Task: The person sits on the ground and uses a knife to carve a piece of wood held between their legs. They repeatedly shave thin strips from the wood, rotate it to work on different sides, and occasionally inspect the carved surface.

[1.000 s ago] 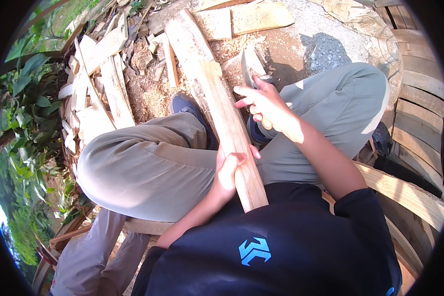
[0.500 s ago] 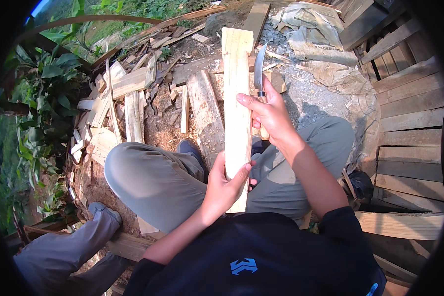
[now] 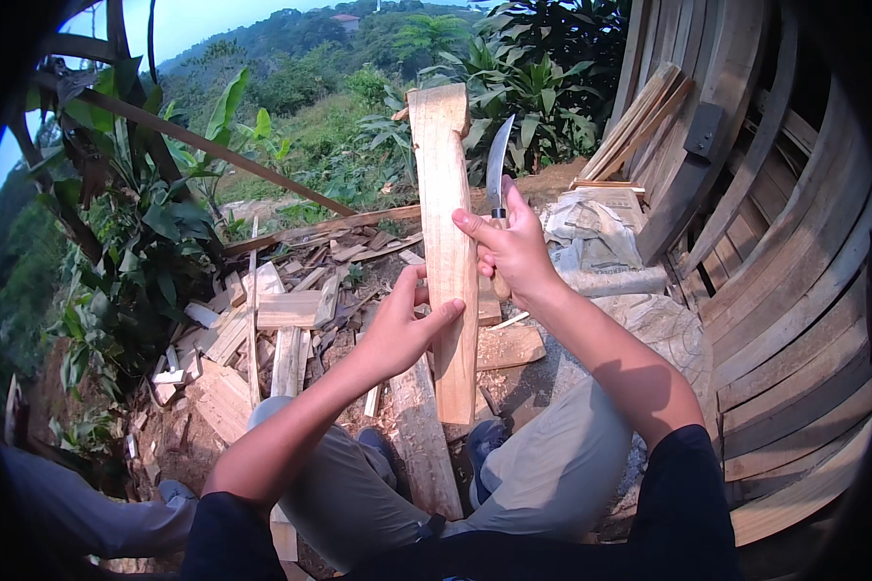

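Observation:
A long pale wooden piece (image 3: 448, 203), with a notch on its right edge near the top, is held upright in front of me. My left hand (image 3: 409, 324) grips its lower middle, thumb across the face and fingers at the left edge and behind. In my right hand (image 3: 515, 247) is a knife (image 3: 499, 165) with a curved blade pointing up and a light wooden handle. The right thumb also presses on the wooden piece's right edge. The blade stands to the right of the wood, apart from it.
Wood scraps (image 3: 271, 310) and shavings litter the ground ahead and left. A plank (image 3: 421, 436) lies between my feet. Crumpled sacks (image 3: 591, 232) lie at the right, beside a slatted wooden wall (image 3: 794, 349). Another person's leg (image 3: 97, 504) is at the lower left.
My view has tipped up, bringing the hillside and plants into sight. Both hands have lifted the wooden piece outward from my lap, with the knife still in the right hand.

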`<state>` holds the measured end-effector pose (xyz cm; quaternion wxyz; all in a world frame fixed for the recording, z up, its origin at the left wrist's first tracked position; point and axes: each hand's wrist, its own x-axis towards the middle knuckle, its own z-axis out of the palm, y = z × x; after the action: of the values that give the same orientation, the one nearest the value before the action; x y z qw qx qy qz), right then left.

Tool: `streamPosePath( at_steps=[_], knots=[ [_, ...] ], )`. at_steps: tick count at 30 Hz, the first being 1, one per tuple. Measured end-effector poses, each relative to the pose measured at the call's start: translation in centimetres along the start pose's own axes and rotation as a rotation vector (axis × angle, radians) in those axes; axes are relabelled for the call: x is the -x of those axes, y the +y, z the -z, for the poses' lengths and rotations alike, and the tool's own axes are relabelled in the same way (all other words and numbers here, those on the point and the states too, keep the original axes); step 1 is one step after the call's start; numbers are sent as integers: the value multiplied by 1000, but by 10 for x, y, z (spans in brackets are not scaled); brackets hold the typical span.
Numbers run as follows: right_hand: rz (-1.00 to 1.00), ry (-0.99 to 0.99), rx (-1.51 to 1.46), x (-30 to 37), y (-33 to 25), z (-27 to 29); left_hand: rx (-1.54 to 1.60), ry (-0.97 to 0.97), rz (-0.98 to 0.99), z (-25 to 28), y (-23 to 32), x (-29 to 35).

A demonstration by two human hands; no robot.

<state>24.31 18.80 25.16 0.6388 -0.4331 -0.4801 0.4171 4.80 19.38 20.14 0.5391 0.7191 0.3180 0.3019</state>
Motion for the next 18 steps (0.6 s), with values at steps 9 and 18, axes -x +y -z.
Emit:
streamPosePath(
  at_steps=[9,18],
  knots=[
    [129,-58,-149,-70,12,-28,-81,348,-374,55,22,-100],
    [-1,118,-180,-127,63,-42,-89,618,-387,77,-31,-151]
  ],
)
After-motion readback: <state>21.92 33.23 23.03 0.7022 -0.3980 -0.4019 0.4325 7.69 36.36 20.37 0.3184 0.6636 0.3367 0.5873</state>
